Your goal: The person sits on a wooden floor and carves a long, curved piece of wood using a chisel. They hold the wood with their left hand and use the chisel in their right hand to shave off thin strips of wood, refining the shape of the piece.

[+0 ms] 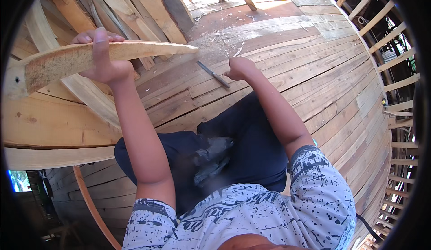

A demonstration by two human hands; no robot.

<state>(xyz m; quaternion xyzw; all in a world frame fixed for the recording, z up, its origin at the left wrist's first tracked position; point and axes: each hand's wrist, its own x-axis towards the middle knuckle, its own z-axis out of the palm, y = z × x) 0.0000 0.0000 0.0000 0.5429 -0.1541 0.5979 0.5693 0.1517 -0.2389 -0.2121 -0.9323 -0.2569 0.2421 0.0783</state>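
My left hand [105, 63] is closed around a curved, tapering piece of pale wood [148, 48], thumb over its upper side and fingers behind. The wood's thick end, with a small dark hole, lies at the far left, and its thin tip points right. My right hand [241, 68] is curled into a fist low over the plank floor; whether anything is inside it is hidden. Just left of that fist, a slim grey metal tool [213, 75], like a chisel or file, lies on the planks, touched by neither hand.
Wood shavings [229, 39] litter the plank floor [287, 66] ahead. Several boards [134, 12] lean at the upper left, above a broad timber [49, 119]. Upright wooden ribs [397, 61] line the right side. A crumpled grey cloth [213, 153] rests in my lap.
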